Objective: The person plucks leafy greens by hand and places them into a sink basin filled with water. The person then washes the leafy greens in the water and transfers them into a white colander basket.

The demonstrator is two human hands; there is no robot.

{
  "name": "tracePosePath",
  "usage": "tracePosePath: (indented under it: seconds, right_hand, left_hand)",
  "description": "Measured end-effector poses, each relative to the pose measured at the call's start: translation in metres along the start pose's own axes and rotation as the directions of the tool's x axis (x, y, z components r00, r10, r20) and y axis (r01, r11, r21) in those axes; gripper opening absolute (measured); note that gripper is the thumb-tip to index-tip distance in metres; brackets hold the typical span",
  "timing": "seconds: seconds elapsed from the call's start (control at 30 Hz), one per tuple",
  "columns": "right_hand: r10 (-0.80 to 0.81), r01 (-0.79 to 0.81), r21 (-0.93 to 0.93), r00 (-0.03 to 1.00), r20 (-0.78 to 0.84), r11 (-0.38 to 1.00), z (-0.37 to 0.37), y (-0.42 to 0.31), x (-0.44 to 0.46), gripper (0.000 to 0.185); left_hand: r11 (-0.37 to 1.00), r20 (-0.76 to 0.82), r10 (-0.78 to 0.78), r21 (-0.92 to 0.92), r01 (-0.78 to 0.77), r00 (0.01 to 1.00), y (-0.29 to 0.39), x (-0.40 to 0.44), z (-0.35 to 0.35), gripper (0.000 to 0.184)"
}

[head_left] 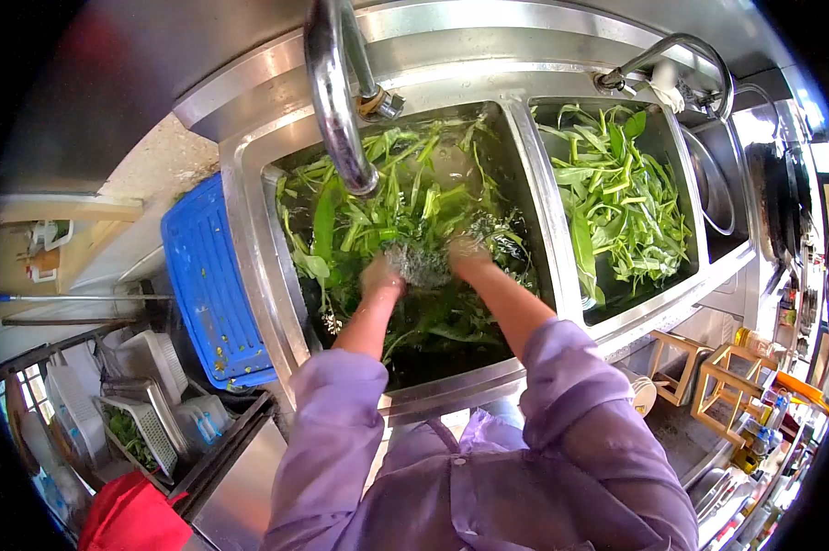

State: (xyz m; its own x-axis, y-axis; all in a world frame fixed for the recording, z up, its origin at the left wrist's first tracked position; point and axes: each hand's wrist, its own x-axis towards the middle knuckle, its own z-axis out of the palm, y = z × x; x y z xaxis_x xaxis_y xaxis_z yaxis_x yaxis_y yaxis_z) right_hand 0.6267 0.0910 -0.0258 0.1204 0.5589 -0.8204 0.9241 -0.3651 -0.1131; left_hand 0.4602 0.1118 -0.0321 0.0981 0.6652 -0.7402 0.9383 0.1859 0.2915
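Note:
Leafy green stalks, which look like water spinach, float in the water-filled left basin of a steel sink. My left hand dips into the water among them. My right hand is in the water a little to its right. Bubbles and splashes cover the fingers of both hands, so whether they grip any stalks is hidden. A chrome faucet curves over this basin, ahead of my left hand. More of the same greens fill the neighbouring right basin.
Left of the sink stands a blue plastic crate. Beyond it, a rack holds white baskets, near a red cloth. A second faucet and a metal bowl are at the right. Wooden stools stand below.

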Motion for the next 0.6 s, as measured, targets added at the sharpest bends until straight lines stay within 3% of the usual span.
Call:
tracePosePath:
  seconds: [0.03,0.1,0.13,0.2,0.27,0.33,0.37,0.43,0.5,0.57,0.6]
  right_hand:
    - [-0.005,0.005,0.002,1.000,0.003,1.000,-0.009,0.000,-0.007,0.043]
    - [-0.092,0.085,-0.047,0.978,-0.185,0.995,-0.027,0.004,-0.024,0.041]
    - [-0.182,0.234,0.144,0.936,-0.301,0.962,-0.034,0.013,-0.041,0.041]
    - [-0.222,0.354,0.205,0.851,-0.477,0.913,-0.052,0.016,-0.083,0.045]
    - [-0.235,0.407,0.232,0.813,-0.533,0.883,-0.065,0.014,-0.115,0.045]
    - [-0.236,0.467,0.232,0.742,-0.628,0.853,-0.075,0.011,-0.139,0.042]
    - [-0.236,0.468,0.233,0.742,-0.628,0.852,-0.080,0.009,-0.150,0.042]
    - [-0.199,0.494,0.246,0.685,-0.701,0.834,-0.085,0.005,-0.164,0.038]
    - [-0.181,0.494,0.228,0.649,-0.738,0.839,-0.076,0.005,-0.155,0.040]
    - [-0.118,0.367,0.135,0.590,-0.799,0.920,-0.061,0.006,-0.133,0.042]
    - [-0.103,0.292,0.115,0.636,-0.765,0.949,-0.049,0.007,-0.116,0.045]
  left_hand:
    - [0.954,-0.028,-0.102,-0.287,0.090,0.994,0.002,-0.005,-0.010,0.036]
    - [0.966,-0.163,0.242,0.132,-0.222,0.957,0.005,-0.023,-0.033,0.024]
    - [0.933,-0.278,0.343,-0.014,-0.360,0.897,-0.006,-0.027,-0.035,0.023]
    - [0.884,-0.284,0.421,-0.086,-0.460,0.861,-0.001,-0.062,-0.065,0.021]
    - [0.860,-0.310,0.442,-0.120,-0.496,0.842,0.004,-0.097,-0.083,0.019]
    - [0.795,-0.434,0.492,-0.128,-0.592,0.755,0.015,-0.128,-0.099,0.018]
    - [0.797,-0.433,0.492,-0.127,-0.591,0.756,0.016,-0.136,-0.104,0.018]
    - [0.726,-0.564,0.573,0.014,-0.687,0.594,0.019,-0.149,-0.108,0.019]
    - [0.715,-0.602,0.564,0.013,-0.699,0.566,0.021,-0.152,-0.103,0.020]
    - [0.752,-0.676,0.546,0.134,-0.646,0.495,0.014,-0.137,-0.086,0.021]
    - [0.784,-0.676,0.544,0.201,-0.587,0.496,0.009,-0.124,-0.073,0.020]
